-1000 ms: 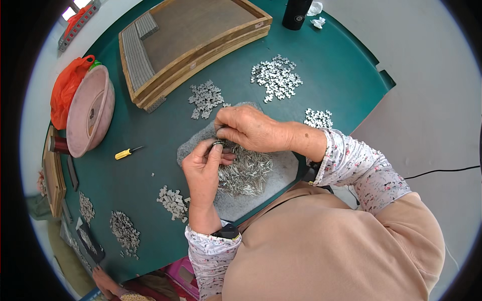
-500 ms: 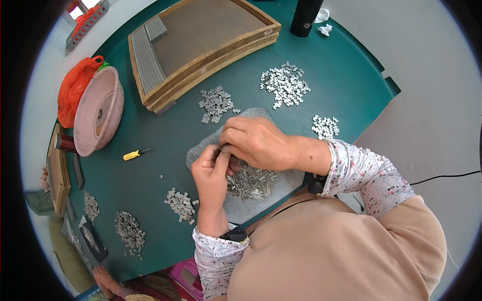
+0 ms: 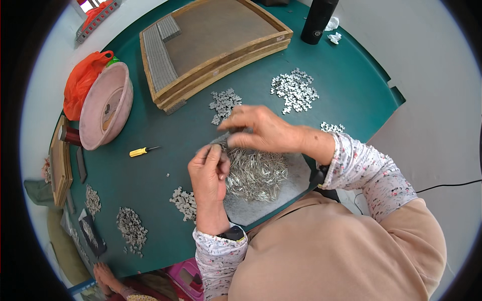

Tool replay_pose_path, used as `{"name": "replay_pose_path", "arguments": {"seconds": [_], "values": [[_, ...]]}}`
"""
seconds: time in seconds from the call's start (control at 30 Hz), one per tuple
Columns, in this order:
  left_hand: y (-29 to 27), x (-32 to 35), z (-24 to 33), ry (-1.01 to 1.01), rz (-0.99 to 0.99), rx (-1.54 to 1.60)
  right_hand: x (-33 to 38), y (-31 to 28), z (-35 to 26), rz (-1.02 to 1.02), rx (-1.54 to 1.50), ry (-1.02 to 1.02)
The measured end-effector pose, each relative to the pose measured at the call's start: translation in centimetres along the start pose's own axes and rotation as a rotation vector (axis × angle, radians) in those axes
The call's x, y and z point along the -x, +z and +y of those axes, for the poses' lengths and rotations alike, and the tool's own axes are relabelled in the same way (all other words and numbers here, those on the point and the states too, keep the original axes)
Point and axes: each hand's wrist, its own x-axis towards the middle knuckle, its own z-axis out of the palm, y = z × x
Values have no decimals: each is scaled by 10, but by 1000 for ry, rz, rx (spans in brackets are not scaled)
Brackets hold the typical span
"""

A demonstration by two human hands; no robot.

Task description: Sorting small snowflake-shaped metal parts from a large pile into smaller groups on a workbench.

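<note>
As left hand (image 3: 208, 175) pinches, slim, silvery pins (image 3: 257, 175)

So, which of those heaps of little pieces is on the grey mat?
The heap of thin silvery pins by the right hand; the other heaps lie off the mat.

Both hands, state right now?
Left hand: closed, pinching a small dark piece, type unclear.
Right hand: open, slightly blurred, nothing visibly held.

The left hand (image 3: 207, 175) pinches a small dark piece (image 3: 223, 145) beside silvery pins (image 3: 258, 173), the right hand's (image 3: 267, 131) fingers (image 3: 245, 119) parted.
</note>
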Motion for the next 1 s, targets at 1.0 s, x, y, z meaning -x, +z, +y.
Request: {"name": "replay_pose_path", "arguments": {"seconds": [1.0], "values": [[-6, -7, 8, 48, 209, 110, -59, 8, 52, -23, 819, -235]]}}
